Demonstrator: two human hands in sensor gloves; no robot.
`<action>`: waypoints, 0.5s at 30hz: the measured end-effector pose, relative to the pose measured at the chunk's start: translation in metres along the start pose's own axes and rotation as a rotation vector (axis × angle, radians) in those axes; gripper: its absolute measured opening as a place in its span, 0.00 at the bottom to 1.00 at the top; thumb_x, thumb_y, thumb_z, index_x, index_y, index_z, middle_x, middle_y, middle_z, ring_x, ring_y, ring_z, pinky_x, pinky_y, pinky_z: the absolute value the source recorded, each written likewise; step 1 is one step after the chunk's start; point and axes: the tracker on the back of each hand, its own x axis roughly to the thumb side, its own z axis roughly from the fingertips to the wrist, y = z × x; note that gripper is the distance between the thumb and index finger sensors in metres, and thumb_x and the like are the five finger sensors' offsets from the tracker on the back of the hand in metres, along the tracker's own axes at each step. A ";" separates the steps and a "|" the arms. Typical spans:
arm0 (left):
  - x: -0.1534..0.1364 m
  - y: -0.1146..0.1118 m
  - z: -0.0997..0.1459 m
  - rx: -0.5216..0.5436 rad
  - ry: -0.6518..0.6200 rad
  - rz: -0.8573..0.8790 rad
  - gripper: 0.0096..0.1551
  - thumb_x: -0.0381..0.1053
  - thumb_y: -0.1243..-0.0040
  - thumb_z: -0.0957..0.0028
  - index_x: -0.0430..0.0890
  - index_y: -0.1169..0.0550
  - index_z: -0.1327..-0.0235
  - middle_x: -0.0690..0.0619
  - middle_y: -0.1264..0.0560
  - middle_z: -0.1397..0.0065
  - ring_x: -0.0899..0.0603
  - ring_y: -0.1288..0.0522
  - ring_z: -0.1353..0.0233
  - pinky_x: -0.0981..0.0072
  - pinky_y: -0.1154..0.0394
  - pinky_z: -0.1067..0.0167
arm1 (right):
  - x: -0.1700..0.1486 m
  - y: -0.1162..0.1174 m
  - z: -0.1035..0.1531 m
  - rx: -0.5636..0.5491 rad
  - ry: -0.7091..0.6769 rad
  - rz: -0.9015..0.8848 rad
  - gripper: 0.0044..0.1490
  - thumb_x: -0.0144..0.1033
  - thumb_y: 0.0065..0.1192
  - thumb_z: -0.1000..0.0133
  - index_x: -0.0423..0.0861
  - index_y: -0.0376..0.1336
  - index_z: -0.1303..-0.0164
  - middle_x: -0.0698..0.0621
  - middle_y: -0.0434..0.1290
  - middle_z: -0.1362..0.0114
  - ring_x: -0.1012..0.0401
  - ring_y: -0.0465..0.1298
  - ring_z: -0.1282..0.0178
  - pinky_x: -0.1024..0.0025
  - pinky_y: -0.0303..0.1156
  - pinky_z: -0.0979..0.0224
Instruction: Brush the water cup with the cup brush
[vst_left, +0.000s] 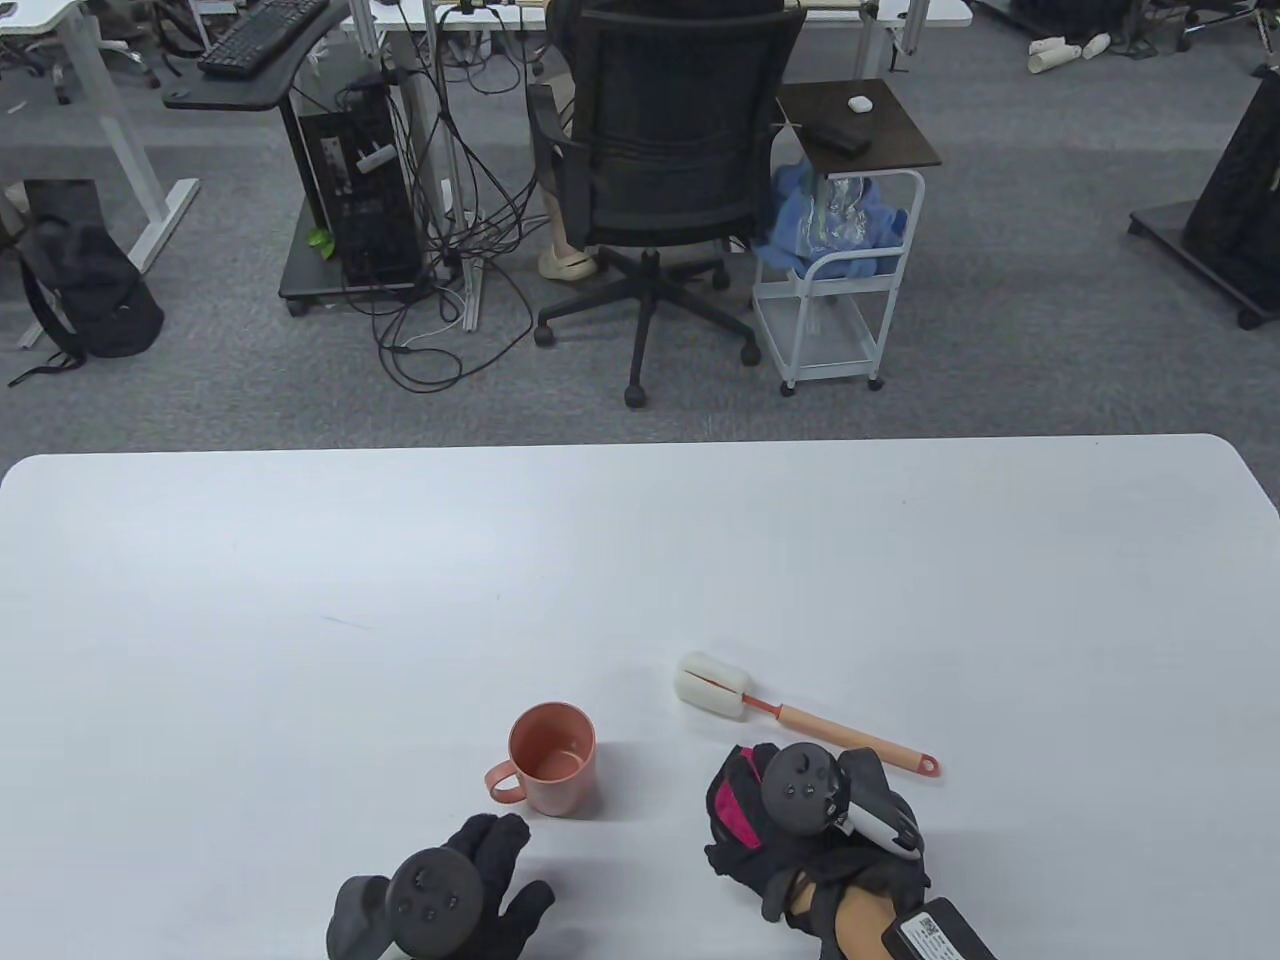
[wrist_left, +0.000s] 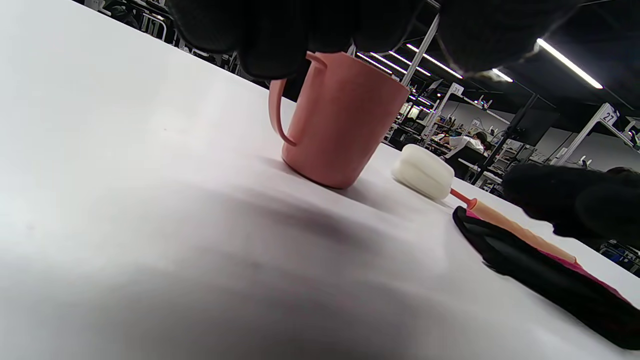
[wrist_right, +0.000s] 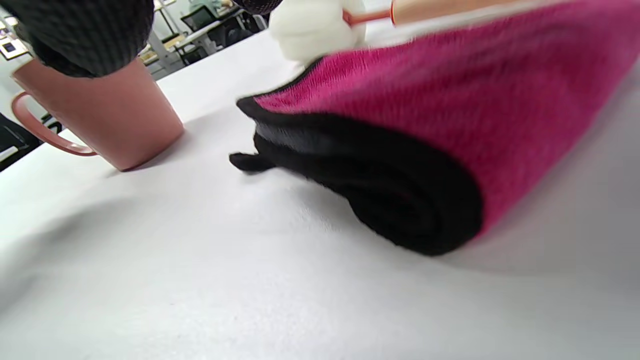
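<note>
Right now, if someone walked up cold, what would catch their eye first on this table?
Probably the pink water cup, upright near the table's front edge with its handle toward the left hand, which hovers just short of it. To its right lies the cup brush, white sponge head pointing at the cup. In front of the brush, a magenta-and-black cloth lies under the right hand.

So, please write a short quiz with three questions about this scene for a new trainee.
1. True or false: the pink plastic cup stands upright on the white table.
2. The white sponge head of the orange-handled cup brush points: A) toward the cup, B) away from the cup.
3. Fill in: the folded cloth under the right hand is black and ____.

Key: 1 true; 2 A; 3 pink.
</note>
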 end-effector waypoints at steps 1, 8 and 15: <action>0.001 0.000 0.000 0.000 -0.002 -0.008 0.40 0.64 0.45 0.52 0.55 0.41 0.27 0.51 0.45 0.21 0.35 0.37 0.23 0.42 0.38 0.25 | 0.002 -0.001 0.005 -0.026 -0.001 0.025 0.55 0.68 0.51 0.49 0.60 0.32 0.20 0.47 0.26 0.14 0.45 0.28 0.14 0.44 0.33 0.16; 0.007 0.001 0.002 0.030 -0.027 -0.079 0.43 0.65 0.45 0.53 0.57 0.45 0.26 0.51 0.52 0.19 0.33 0.48 0.17 0.36 0.46 0.23 | 0.005 -0.010 0.053 -0.337 0.064 0.164 0.53 0.68 0.50 0.49 0.64 0.32 0.20 0.49 0.22 0.15 0.47 0.24 0.15 0.43 0.27 0.18; 0.006 0.000 0.002 0.018 -0.013 -0.071 0.43 0.65 0.45 0.52 0.57 0.45 0.26 0.51 0.53 0.19 0.33 0.49 0.17 0.36 0.47 0.23 | -0.021 -0.002 0.073 -0.395 0.176 0.022 0.52 0.65 0.53 0.50 0.64 0.35 0.21 0.50 0.24 0.15 0.48 0.25 0.14 0.43 0.25 0.18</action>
